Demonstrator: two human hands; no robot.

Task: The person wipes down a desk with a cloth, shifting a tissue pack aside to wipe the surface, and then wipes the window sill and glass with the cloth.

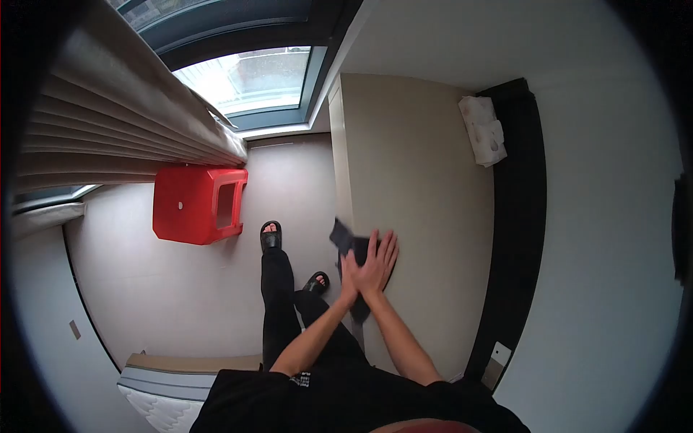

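Observation:
A dark cloth lies over the front edge of a beige surface, part of it hanging past the edge. My right hand rests on the cloth with its fingers spread, the fingertips reaching toward the beige surface. Close against it, at the edge, is my left hand, touching the cloth near my right wrist. The left fingers are partly blurred, and whether they grip the cloth is unclear.
A red stool stands on the floor by the curtain. A tissue pack lies at the surface's back edge, beside a black strip. A mattress is at lower left.

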